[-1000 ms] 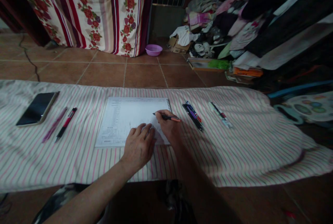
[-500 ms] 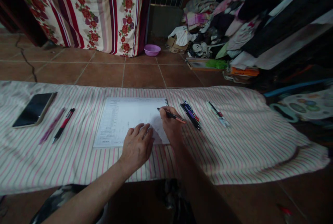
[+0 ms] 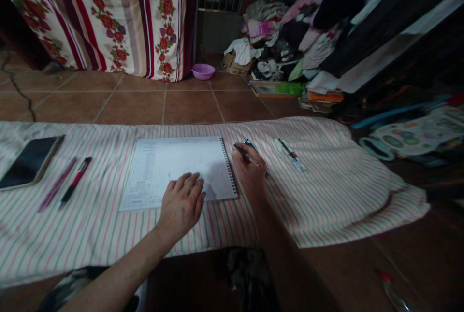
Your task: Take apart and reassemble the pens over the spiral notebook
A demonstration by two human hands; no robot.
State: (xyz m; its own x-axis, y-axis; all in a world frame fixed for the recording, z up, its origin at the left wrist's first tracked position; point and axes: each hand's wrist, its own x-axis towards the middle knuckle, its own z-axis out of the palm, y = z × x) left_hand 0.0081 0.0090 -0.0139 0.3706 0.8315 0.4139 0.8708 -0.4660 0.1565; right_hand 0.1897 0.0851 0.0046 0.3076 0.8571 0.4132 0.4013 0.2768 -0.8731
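A spiral-bound notebook (image 3: 174, 157) lies open on a striped cloth (image 3: 326, 196), its wire binding along the right edge and faint marks on the white page. My left hand (image 3: 183, 201) rests on the notebook's lower part, fingers spread. Just right of the binding, my right hand (image 3: 250, 172) grips a dark pen (image 3: 242, 150), whose tip points up and left. Partly hidden behind that hand are several pens (image 3: 250, 143) on the cloth. Farther right lies a pale pen (image 3: 291, 155) with a dark, patterned barrel.
On the left are a black phone (image 3: 31, 160), a purple pen (image 3: 58, 184) and a red-and-black pen (image 3: 75, 182). Beyond the cloth, a purple basin (image 3: 203, 71) stands on the tiled floor by a floral curtain (image 3: 119, 22). Clothes (image 3: 282, 32) are piled at the back right.
My right hand has moved right with the pen, off the page and over the pens beside it. My left hand stays on the notebook. The whole view has shifted slightly.
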